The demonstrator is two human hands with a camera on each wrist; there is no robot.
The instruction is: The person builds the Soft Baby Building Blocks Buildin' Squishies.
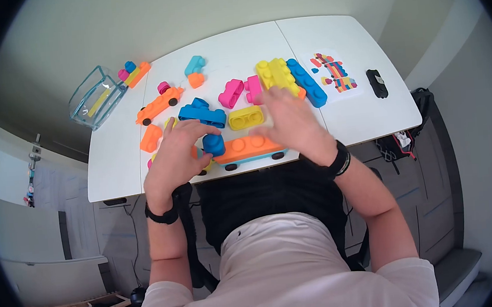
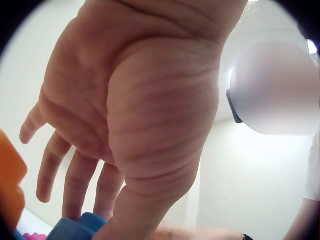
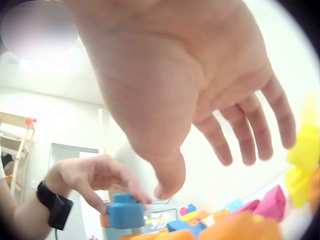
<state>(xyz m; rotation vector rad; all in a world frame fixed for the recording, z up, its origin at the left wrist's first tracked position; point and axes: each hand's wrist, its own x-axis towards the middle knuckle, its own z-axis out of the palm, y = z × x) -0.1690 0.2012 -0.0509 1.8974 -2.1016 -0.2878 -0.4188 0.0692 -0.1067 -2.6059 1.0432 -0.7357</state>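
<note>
My left hand [image 1: 178,150] pinches a small blue block [image 1: 213,145] between thumb and fingers, at the left end of a long orange block [image 1: 248,147] on a wheeled blue base [image 1: 256,158]. In the right wrist view the same blue block [image 3: 126,212] shows its single round stud on top. My right hand [image 1: 291,117] is over the right end of the orange block, fingers spread and reaching toward a pink block [image 1: 253,89] and stacked yellow blocks [image 1: 277,75]. Nothing is in its grasp in the right wrist view. A yellow block [image 1: 246,118] lies between the hands.
Beyond my left hand lie a blue block [image 1: 203,115], an orange wheeled car [image 1: 160,105] and a teal block [image 1: 195,65]. A long blue block [image 1: 307,84] sits beside a picture sheet [image 1: 334,75]. Far left stands a clear case [image 1: 96,99]; far right, a black object [image 1: 377,83].
</note>
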